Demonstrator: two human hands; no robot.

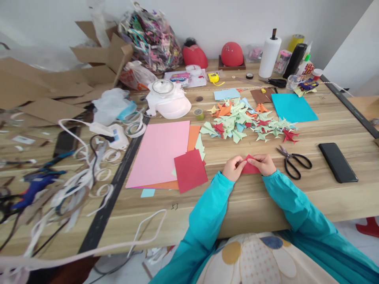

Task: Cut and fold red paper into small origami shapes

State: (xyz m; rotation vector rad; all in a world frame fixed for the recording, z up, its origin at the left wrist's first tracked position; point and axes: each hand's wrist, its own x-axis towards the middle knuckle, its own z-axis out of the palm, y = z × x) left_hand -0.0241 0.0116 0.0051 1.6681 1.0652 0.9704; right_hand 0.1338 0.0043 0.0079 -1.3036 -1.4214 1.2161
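Between my two hands is a small piece of red paper (250, 169), partly folded at its top edge. My left hand (233, 168) pinches its left corner, and my right hand (264, 164) pinches the upper right side. Both hands rest low over the table. Just beyond them spreads a heap of folded paper cranes (237, 118) in pale green, orange, red and blue. Left of my hands lies a dark red sheet (191, 170), overlapping a large pink sheet (164, 150). Black-handled scissors (293, 161) lie to the right with their blades apart.
A black phone (338, 162) lies at the right. Behind the cranes is a turquoise sheet (294, 107). Left of a black strip sit a white power strip (114, 135), tangled cables and a blue glue gun (35, 189). Cardboard boxes (97, 79) stand at the back left.
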